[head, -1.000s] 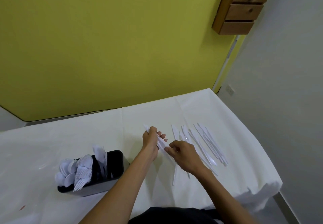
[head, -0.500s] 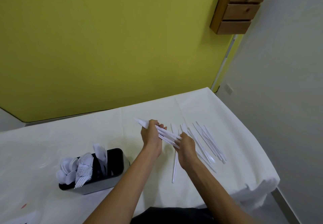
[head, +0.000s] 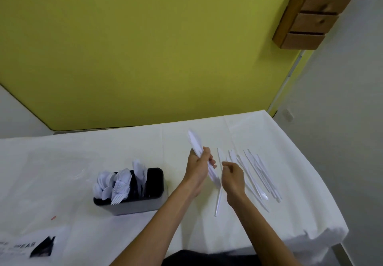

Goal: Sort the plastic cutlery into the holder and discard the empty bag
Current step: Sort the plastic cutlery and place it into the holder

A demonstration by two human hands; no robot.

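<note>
My left hand (head: 198, 165) grips a bundle of white plastic knives (head: 195, 141), blades pointing up and away, handles sticking out below the fist. My right hand (head: 233, 175) hovers just right of the bundle with fingers curled and nothing plainly in them. Several more white knives (head: 256, 171) lie fanned on the white tablecloth to the right, and one knife (head: 218, 202) lies nearer me. The black cutlery holder (head: 145, 201) stands to the left with white spoons (head: 102, 182) and forks (head: 121, 189) in it. A clear printed plastic bag (head: 27, 245) lies flat at the lower left.
The table (head: 103, 149) with its white cloth ends at a right edge close to the loose knives. A yellow wall rises behind it. A wooden drawer unit (head: 310, 14) hangs on the wall at the upper right.
My left hand has lifted the knife bundle off the table and tilted it more upright. My right hand has let go of the bundle and drawn slightly back.
</note>
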